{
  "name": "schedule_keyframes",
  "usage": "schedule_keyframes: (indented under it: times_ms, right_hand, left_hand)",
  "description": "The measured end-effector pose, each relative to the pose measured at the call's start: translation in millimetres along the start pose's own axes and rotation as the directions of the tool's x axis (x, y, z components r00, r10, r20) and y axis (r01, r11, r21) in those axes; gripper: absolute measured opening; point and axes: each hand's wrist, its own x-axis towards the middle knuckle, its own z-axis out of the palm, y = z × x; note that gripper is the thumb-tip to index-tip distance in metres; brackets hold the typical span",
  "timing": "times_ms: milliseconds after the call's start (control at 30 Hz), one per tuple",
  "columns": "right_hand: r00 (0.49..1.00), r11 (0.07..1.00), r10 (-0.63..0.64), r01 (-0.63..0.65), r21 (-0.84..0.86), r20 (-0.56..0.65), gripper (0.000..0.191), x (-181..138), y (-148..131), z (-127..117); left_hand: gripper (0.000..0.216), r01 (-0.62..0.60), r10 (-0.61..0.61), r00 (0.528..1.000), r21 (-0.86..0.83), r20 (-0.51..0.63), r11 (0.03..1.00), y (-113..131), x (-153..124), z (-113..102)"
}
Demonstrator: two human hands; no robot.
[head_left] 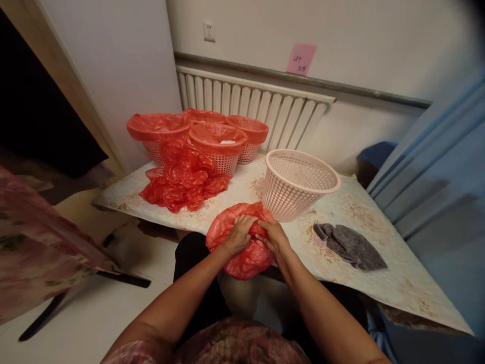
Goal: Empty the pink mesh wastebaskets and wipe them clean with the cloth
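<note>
Over my lap, at the table's near edge, is a rounded, puffed-out red plastic bag (242, 260). My left hand (241, 233) lies over its top with bent fingers that hold the film. From the other side, my right hand (273, 236) grips the bag's gathered middle, its fingertips close to the left hand's. Whether anything is inside the bag cannot be seen. Just beyond my right hand stands an unlined pale pink mesh basket (290, 194), upright. A crumpled heap of red plastic bags (185, 177) rests on the table to the left.
Several baskets lined with red bags (217, 146) stand at the back left, before a white radiator (242, 96). A dark grey cloth item (352, 246) lies on the flowered tablecloth (382, 283) at right. A blue curtain (443, 151) hangs there; a cloth-draped frame (49, 253) stands left.
</note>
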Motion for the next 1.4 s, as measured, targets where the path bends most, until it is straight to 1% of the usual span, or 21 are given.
schedule_keyframes:
  times_ms: [33, 67, 100, 133, 200, 233, 300, 367, 433, 467, 567, 600, 700, 800, 933, 967, 1033, 1100, 1167, 1267, 1400]
  right_hand:
    - [0.992, 0.987, -0.115, 0.108, -0.121, -0.054, 0.036, -3, -3, -4]
    - [0.960, 0.929, -0.271, 0.241, -0.280, -0.074, 0.045, -7, -6, -7]
    - [0.901, 0.815, -0.432, 0.373, -0.444, -0.035, 0.053, -11, -8, -10]
    - [0.830, 0.661, -0.554, 0.485, -0.573, 0.064, 0.060, -14, -9, -12]
    - [0.708, 0.384, -0.619, 0.650, -0.656, 0.340, 0.065, -19, -5, -12]
    - [0.664, 0.294, -0.602, 0.701, -0.650, 0.443, 0.061, -21, 0, -10]
    - [0.624, 0.214, -0.578, 0.738, -0.641, 0.525, 0.046, -19, 14, -6]
    - [0.651, 0.237, -0.589, 0.705, -0.668, 0.478, 0.028, -13, 29, -2]
    - [0.720, 0.345, -0.583, 0.639, -0.688, 0.376, 0.023, -4, 37, -1]
    - [0.762, 0.428, -0.564, 0.599, -0.677, 0.318, 0.022, 1, 37, -2]
    - [0.908, 0.747, -0.405, 0.397, -0.533, 0.109, 0.013, 14, 23, -4]
    - [0.940, 0.822, -0.334, 0.324, -0.469, 0.063, 0.012, 17, 17, -3]
    - [0.983, 0.915, -0.180, 0.177, -0.361, 0.027, 0.009, 21, 0, 2]
    - [0.995, 0.940, -0.087, 0.099, -0.326, 0.050, 0.007, 19, -6, 7]
    - [0.999, 0.948, -0.028, 0.037, -0.317, 0.033, 0.014, 9, -9, 4]
    - [0.998, 0.935, -0.063, 0.066, -0.348, 0.018, 0.017, 5, -11, 3]
    - [0.972, 0.856, -0.234, 0.218, -0.469, 0.024, 0.027, -3, -14, 1]
    - [0.893, 0.700, -0.440, 0.407, -0.586, 0.094, 0.041, -14, -15, 3]
    - [0.815, 0.581, -0.555, 0.524, -0.623, 0.167, 0.054, -25, -12, 9]
    - [0.765, 0.521, -0.611, 0.581, -0.625, 0.202, 0.063, -37, 5, 18]
    - [0.769, 0.516, -0.621, 0.546, -0.661, 0.150, 0.062, -37, 34, 20]
  left_hand:
    - [0.037, 0.055, -0.055, 0.998, -0.048, -0.003, 0.997, -3, 2, 0]
    - [0.034, 0.120, -0.120, 0.993, -0.103, 0.005, 0.987, -5, 5, -1]
    - [0.031, 0.188, -0.186, 0.982, -0.161, 0.023, 0.969, -6, 7, -2]
    - [0.029, 0.248, -0.244, 0.969, -0.208, 0.047, 0.946, -7, 9, -3]
    - [0.029, 0.323, -0.310, 0.946, -0.250, 0.091, 0.913, -6, 12, -5]
    - [0.031, 0.339, -0.322, 0.941, -0.257, 0.107, 0.905, -4, 14, -5]
    - [0.038, 0.359, -0.335, 0.933, -0.267, 0.134, 0.894, -1, 16, -6]
    - [0.048, 0.380, -0.348, 0.924, -0.273, 0.160, 0.884, 2, 14, -8]
    - [0.058, 0.391, -0.361, 0.919, -0.252, 0.159, 0.885, 4, 10, -11]
    - [0.062, 0.381, -0.356, 0.923, -0.222, 0.148, 0.897, 5, 6, -12]
    - [0.070, 0.277, -0.270, 0.956, -0.053, 0.112, 0.959, 5, -7, -12]
    - [0.071, 0.233, -0.233, 0.967, 0.014, 0.105, 0.972, 4, -12, -11]
    - [0.069, 0.154, -0.165, 0.985, 0.165, 0.057, 0.974, 2, -25, -2]
    - [0.063, 0.106, -0.102, 0.994, 0.235, -0.030, 0.966, 0, -31, 6]
    - [0.049, 0.046, -0.033, 0.997, 0.191, -0.068, 0.980, -4, -28, 10]
    - [0.046, 0.049, -0.037, 0.997, 0.174, -0.071, 0.983, -5, -26, 10]
    - [0.043, 0.077, -0.065, 0.994, 0.151, -0.087, 0.986, -9, -22, 11]
    - [0.044, 0.117, -0.103, 0.988, 0.128, -0.111, 0.985, -13, -19, 11]
    - [0.044, 0.161, -0.148, 0.980, 0.096, -0.134, 0.982, -16, -17, 11]
    - [0.045, 0.202, -0.192, 0.972, 0.064, -0.136, 0.977, -18, -18, 9]
    - [0.049, 0.228, -0.222, 0.970, 0.057, -0.094, 0.972, -14, -25, 6]
